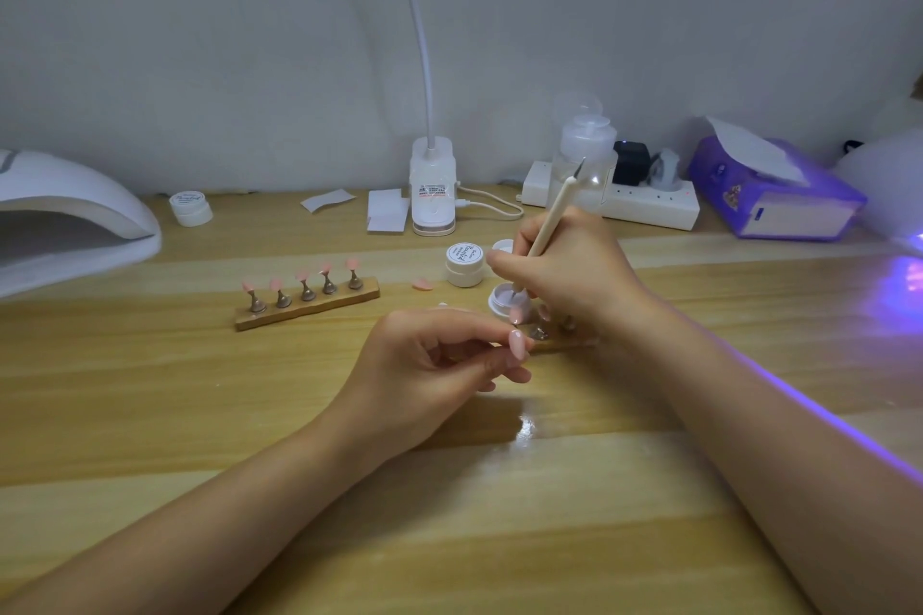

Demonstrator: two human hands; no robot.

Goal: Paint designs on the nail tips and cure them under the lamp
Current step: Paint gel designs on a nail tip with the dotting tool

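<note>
Nearest, on the pale wooden tabletop (150,415), the left hand (424,375) is curling its fingers, its grip pinching a pink nail tip (515,345). Beyond, the right hand (574,275) is gripping a cream brush (549,215), dipping into an open white gel pot (508,301).

1. The near half of the pale wooden tabletop (150,415) lies bare; both forearms cross it.
2. Left of centre, a wooden strip holder with five pink nail tips on metal stands (306,297) blocks the middle ground.
3. The white domed curing lamp (65,215) fills the far left edge.
4. Small white gel jars (464,265) crowd the centre beside the right hand (574,270) and left hand (429,365).
5. Along the wall, a white power strip (644,202), clear pump bottle (587,150) and purple tissue box (774,195) close the back right.
</note>
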